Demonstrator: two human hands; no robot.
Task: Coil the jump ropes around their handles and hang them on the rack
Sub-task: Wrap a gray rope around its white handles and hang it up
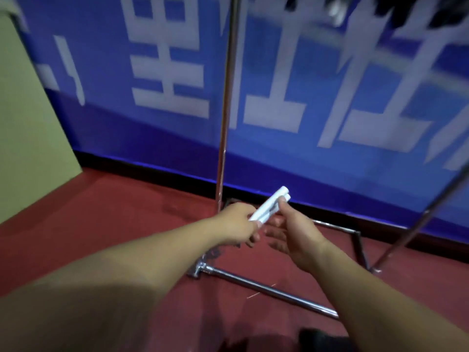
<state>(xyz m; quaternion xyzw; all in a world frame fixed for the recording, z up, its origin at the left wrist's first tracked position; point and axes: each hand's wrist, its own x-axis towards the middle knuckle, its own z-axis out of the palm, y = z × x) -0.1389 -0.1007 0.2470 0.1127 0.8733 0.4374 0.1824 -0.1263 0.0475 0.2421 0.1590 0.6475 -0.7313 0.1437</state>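
Note:
Two white jump rope handles (270,205) lie side by side, pointing up and to the right, in front of me. My left hand (237,226) grips their lower ends. My right hand (291,231) pinches the handles near the middle with thumb and forefinger, its other fingers spread loosely below. The rope itself is too blurred to make out. The chrome rack (224,105) stands just behind my hands, with one upright post rising to the top of the view and a slanted post at the right.
The rack's base bars (269,292) lie on the red floor below my hands. A blue banner (317,85) with large white characters covers the wall behind. A pale green panel (28,110) stands at the left. Dark blurred items hang at the top right.

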